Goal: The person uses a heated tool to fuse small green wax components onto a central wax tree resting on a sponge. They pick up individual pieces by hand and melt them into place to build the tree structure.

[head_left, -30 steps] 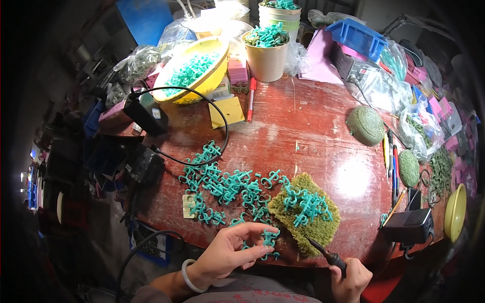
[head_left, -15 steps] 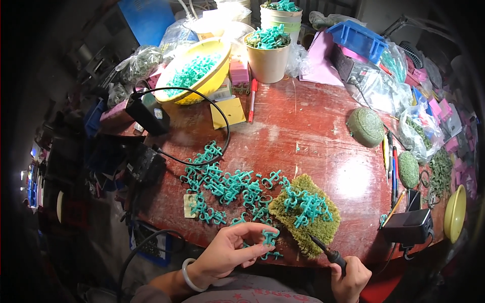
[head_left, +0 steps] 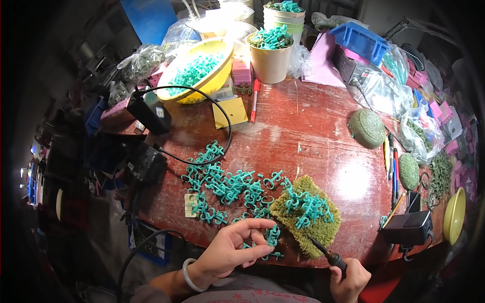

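Observation:
Between the thumb and index finger of my left hand [head_left: 230,251] is a small teal wax piece [head_left: 273,236] with curled ends. My right hand [head_left: 352,282] is wrapped round the black handle of a pen-shaped tool [head_left: 334,258] with a thin dark tip. That tip points up and left, at the lower part of a mossy green sponge-like pad [head_left: 304,241]. Several teal pieces [head_left: 309,208] lie on top of the pad. To its left, a loose heap of similar teal pieces [head_left: 230,186] spreads over the red table [head_left: 323,123].
A yellow basin [head_left: 222,65] and a white bucket [head_left: 271,64], both holding teal pieces, stand at the back. A black cable [head_left: 230,118] loops above the heap. Pens [head_left: 395,169], a round green block [head_left: 367,128] and a black box [head_left: 408,227] lie on the right.
The teal piece in my left hand has turned between the fingertips, and the index finger has lifted slightly. My right hand and its tool have hardly moved.

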The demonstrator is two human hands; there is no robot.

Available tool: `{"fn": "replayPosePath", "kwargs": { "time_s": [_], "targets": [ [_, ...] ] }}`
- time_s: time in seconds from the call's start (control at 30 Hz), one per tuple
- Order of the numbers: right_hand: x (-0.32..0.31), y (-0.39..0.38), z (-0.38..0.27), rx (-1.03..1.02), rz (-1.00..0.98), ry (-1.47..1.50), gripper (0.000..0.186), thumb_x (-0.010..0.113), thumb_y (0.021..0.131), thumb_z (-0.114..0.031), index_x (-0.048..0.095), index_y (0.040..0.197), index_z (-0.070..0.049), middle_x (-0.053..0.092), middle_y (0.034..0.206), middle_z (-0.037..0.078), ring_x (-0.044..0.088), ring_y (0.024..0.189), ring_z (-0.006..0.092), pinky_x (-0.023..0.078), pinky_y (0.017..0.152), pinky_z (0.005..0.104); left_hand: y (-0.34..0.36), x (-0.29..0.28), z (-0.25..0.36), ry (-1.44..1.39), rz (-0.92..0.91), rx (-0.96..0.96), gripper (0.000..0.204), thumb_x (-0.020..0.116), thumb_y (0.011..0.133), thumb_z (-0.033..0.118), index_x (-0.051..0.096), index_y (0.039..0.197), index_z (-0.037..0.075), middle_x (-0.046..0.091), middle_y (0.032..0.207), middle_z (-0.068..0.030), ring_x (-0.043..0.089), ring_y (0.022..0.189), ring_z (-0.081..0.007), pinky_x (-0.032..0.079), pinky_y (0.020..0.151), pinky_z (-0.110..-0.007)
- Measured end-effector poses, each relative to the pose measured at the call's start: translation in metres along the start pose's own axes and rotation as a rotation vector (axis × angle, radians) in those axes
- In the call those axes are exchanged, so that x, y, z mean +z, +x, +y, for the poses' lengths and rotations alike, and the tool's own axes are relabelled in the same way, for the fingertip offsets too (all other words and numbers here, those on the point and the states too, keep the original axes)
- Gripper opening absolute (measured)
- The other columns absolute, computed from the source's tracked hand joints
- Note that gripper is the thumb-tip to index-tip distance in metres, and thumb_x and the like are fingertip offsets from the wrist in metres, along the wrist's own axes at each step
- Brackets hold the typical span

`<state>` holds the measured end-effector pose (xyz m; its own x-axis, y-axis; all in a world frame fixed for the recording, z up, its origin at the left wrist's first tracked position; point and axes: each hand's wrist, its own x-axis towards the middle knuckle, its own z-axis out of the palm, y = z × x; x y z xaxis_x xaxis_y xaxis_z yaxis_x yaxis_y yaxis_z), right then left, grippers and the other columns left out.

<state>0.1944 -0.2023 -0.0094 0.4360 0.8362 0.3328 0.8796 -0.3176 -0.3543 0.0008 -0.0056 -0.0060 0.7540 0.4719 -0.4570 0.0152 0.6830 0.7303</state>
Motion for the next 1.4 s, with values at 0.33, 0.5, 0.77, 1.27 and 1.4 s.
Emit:
{"fn": "replayPosePath", "kwargs": {
  "time_s": [0.33, 0.5, 0.77, 1.27, 1.4],
  "targets": [
    [0.000, 0.001, -0.001, 0.001, -0.017, -0.019, 0.030, 0.061, 0.091, -0.034, 0.060, 0.083, -0.005, 0.056, 0.068, 0.012, 0.055, 0.054, 0.0318, 0.044, 0.050, 0.0374, 0.000, 0.000, 0.000, -0.018, -0.008, -0.012, 0.045, 0.066, 0.086, 0.000, 0.050, 0.128, 0.000, 0.058, 0.086, -0.0009, 0.050, 0.062, -0.0033, 0.039, 0.050, -0.017],
    [0.001, -0.001, 0.000, 0.007, -0.019, -0.013, 0.031, 0.061, 0.091, -0.034, 0.060, 0.083, -0.004, 0.056, 0.069, 0.012, 0.055, 0.055, 0.0317, 0.044, 0.050, 0.0373, 0.000, -0.003, -0.002, -0.055, -0.004, -0.025, 0.046, 0.066, 0.087, 0.000, 0.049, 0.129, -0.002, 0.057, 0.086, -0.0010, 0.050, 0.062, -0.0037, 0.039, 0.050, -0.017],
    [-0.001, -0.001, 0.000, 0.015, -0.018, 0.020, 0.032, 0.061, 0.091, -0.034, 0.060, 0.084, -0.003, 0.057, 0.071, 0.013, 0.056, 0.055, 0.0322, 0.044, 0.050, 0.0373, 0.000, -0.004, -0.003, -0.102, -0.005, -0.037, 0.049, 0.066, 0.086, 0.001, 0.047, 0.131, -0.003, 0.057, 0.086, -0.0013, 0.050, 0.063, -0.0047, 0.039, 0.051, -0.018],
    [0.018, -0.011, 0.013, -0.002, 0.109, 0.069, 0.049, 0.056, 0.092, -0.045, 0.051, 0.071, -0.001, 0.045, 0.055, 0.008, 0.045, 0.042, 0.0247, 0.032, 0.040, 0.0339, 0.001, -0.004, -0.002, -0.112, -0.017, -0.027, 0.049, 0.066, 0.086, 0.000, 0.047, 0.131, -0.002, 0.058, 0.085, -0.0025, 0.051, 0.063, -0.0054, 0.039, 0.051, -0.019],
    [0.000, 0.002, -0.002, 0.014, -0.021, 0.027, 0.031, 0.061, 0.091, -0.033, 0.060, 0.082, -0.004, 0.057, 0.069, 0.014, 0.056, 0.055, 0.0323, 0.044, 0.050, 0.0375, 0.002, -0.006, -0.003, -0.114, -0.006, -0.018, 0.048, 0.066, 0.086, 0.000, 0.048, 0.131, -0.002, 0.058, 0.085, -0.0025, 0.051, 0.063, -0.0054, 0.039, 0.050, -0.019]
  ]
}}
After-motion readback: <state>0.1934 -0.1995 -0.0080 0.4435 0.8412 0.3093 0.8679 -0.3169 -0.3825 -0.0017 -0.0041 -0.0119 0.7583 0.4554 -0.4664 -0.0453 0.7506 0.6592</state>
